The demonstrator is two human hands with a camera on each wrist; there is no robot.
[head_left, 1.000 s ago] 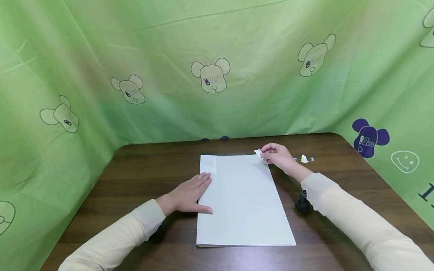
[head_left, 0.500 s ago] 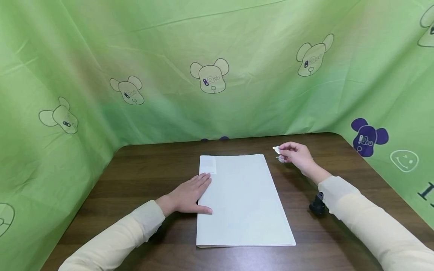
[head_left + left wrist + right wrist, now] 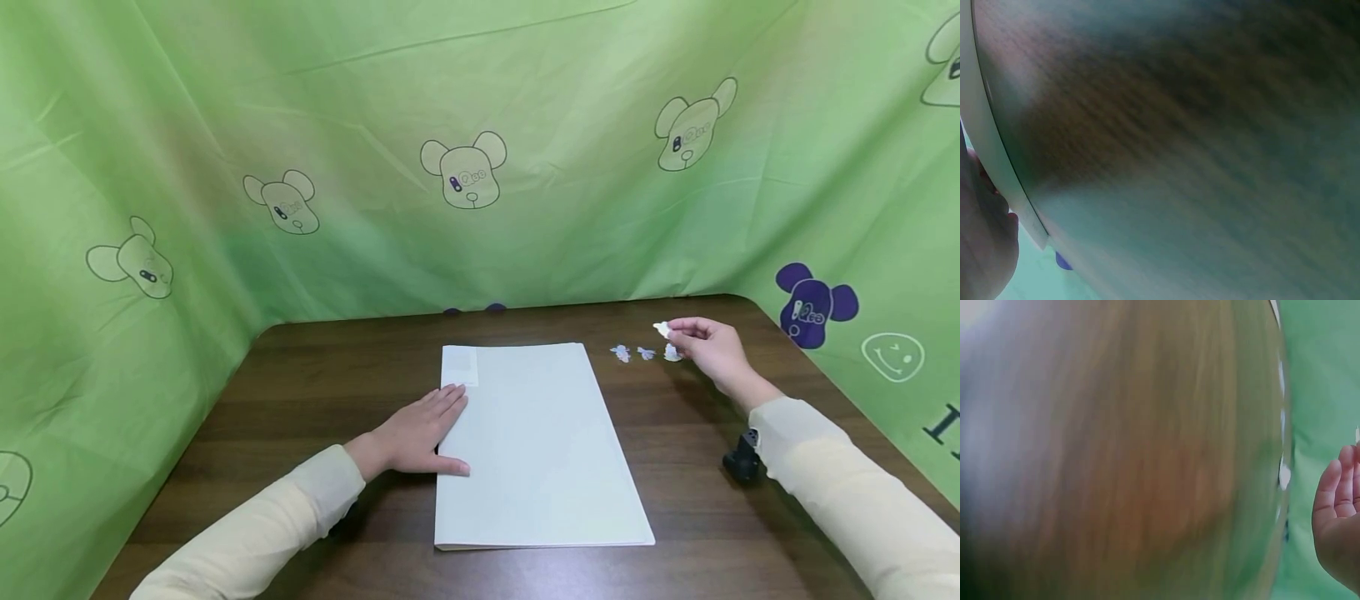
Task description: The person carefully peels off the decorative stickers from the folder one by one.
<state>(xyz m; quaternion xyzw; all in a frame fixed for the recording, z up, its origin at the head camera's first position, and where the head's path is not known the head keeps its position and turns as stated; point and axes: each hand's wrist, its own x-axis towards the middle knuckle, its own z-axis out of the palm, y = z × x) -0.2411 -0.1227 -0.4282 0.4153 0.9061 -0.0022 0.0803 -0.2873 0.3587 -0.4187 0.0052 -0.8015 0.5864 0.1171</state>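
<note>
A large white folder lies flat on the table, with a small pale rectangular label at its top left corner. On its left edge rests my left hand, fingers straight and thumb spread; in the left wrist view part of that hand shows beside the folder's edge. My right hand pinches a small white sticker-like cut-out between thumb and fingers, above the table. Under and left of it lie a bluish cut-out, a smaller one and a whitish one.
The dark wooden table ends at a green cloth backdrop with printed bear heads, which hangs behind and on both sides. A black wrist device sits under the right sleeve.
My right hand has moved right with the white cut-out, from the folder's top right corner to over the row. A bluish cut-out now shows right of the folder. The left hand stays put.
</note>
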